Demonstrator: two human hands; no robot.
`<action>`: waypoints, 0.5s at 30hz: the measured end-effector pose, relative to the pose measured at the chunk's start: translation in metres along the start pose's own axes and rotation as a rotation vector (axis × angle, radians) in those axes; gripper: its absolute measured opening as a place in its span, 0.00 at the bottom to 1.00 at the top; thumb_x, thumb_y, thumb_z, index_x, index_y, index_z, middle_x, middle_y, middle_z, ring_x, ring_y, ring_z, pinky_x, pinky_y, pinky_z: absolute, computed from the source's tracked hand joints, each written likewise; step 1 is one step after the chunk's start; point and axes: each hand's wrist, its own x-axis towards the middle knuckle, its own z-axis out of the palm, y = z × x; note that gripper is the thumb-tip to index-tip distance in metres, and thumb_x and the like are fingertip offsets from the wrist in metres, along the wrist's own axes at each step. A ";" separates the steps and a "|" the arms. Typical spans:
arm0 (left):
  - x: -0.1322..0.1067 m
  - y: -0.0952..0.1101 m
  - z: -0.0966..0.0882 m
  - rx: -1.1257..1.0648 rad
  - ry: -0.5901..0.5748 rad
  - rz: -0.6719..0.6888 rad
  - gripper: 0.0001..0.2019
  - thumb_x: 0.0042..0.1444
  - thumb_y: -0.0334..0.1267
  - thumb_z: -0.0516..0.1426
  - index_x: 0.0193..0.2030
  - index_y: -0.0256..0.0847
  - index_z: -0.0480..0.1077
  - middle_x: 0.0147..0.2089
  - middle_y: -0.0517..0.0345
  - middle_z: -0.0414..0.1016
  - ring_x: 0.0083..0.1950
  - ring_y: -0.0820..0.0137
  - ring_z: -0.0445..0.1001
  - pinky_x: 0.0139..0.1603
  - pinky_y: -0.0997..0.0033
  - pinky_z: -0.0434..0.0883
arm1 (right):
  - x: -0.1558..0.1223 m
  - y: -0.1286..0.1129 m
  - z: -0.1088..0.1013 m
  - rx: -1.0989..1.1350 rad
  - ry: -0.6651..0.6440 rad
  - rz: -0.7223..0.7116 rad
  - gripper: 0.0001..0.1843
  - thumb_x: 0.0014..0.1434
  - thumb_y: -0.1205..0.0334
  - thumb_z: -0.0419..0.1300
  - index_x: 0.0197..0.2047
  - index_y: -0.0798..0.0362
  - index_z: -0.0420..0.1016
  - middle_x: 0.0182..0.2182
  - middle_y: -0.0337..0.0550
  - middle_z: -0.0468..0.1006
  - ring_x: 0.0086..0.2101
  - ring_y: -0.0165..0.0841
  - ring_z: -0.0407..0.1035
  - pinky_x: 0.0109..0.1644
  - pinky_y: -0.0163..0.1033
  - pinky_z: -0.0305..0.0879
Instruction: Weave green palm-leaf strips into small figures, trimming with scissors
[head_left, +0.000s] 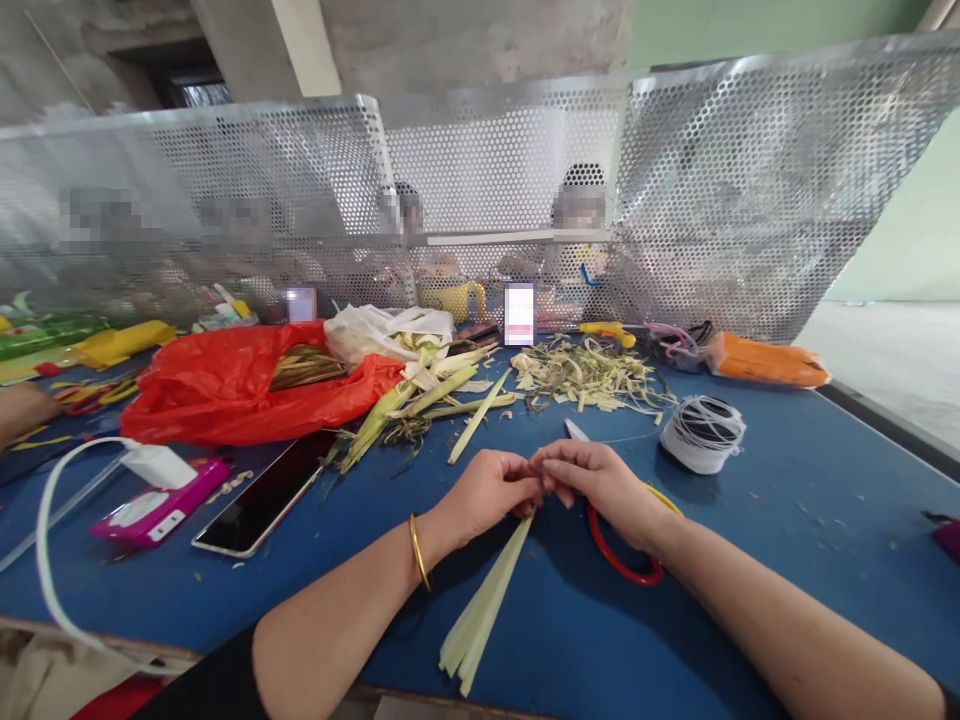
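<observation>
My left hand (495, 488), with a gold bangle at the wrist, is closed around the narrow upper end of a bundle of pale green corn husk strips (487, 610). The strips fan out below it toward the table's front edge. Fingertips of my right hand (589, 478) meet the left fingertips and pinch there; what they hold is too small to make out, perhaps the thin thread that runs to a spool of white thread (703, 436) at the right. Under my right hand lies a pair of scissors (626, 575) with red and yellow handles, partly hidden.
A red plastic bag (225, 385), corn husks (397, 405) and a heap of shreds (592, 372) lie along the back. At the left are a phone (262, 500) and a purple power strip (161, 505). A perforated metal screen (502, 150) stands behind, with people beyond it.
</observation>
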 end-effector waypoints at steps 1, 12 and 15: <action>0.000 -0.001 0.000 0.011 0.004 0.013 0.10 0.48 0.42 0.62 0.27 0.36 0.73 0.24 0.61 0.72 0.24 0.77 0.67 0.29 0.76 0.65 | 0.001 0.001 -0.002 0.015 0.021 -0.018 0.16 0.54 0.51 0.60 0.39 0.54 0.74 0.26 0.36 0.72 0.21 0.24 0.61 0.29 0.35 0.58; 0.000 0.002 -0.003 -0.010 -0.004 0.067 0.10 0.51 0.42 0.61 0.30 0.36 0.70 0.26 0.60 0.74 0.25 0.78 0.68 0.28 0.78 0.65 | 0.008 0.014 -0.015 -0.502 -0.029 -0.227 0.06 0.53 0.65 0.59 0.31 0.52 0.78 0.28 0.38 0.69 0.32 0.30 0.65 0.36 0.36 0.61; 0.000 0.004 -0.003 -0.029 0.007 0.049 0.10 0.51 0.42 0.62 0.31 0.36 0.70 0.26 0.60 0.74 0.24 0.78 0.68 0.27 0.78 0.64 | 0.007 0.014 -0.014 -0.544 -0.024 -0.245 0.05 0.54 0.65 0.60 0.28 0.52 0.76 0.27 0.37 0.67 0.30 0.29 0.64 0.35 0.36 0.60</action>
